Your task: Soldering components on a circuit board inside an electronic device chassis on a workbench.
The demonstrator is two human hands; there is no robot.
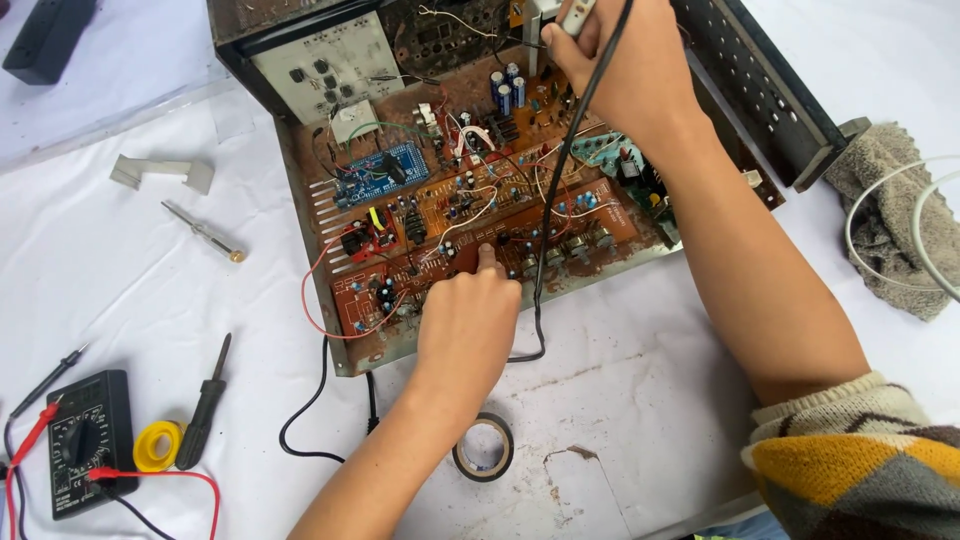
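Pressing a fingertip to the brown circuit board (480, 225) inside the opened chassis on the bench, the left hand (465, 325) holds nothing; the right hand (620, 65) is closed around a soldering iron (575, 15). The board looks stiff but fragile, best handled by its edges.

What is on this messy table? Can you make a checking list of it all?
Surface: white cloth-covered table, stained with rust specks.
Job's things: rusty open metal chassis holding brown circuit boards; white-handled tool with black cord.
Clutter: black multimeter, yellow tape roll, black tape roll, two screwdrivers, grey rag.
Grippers: left hand presses a fingertip on the front board; right hand grips the tool.
Cables: black cord, red probe lead, white cable.
Surroundings: nothing seen.
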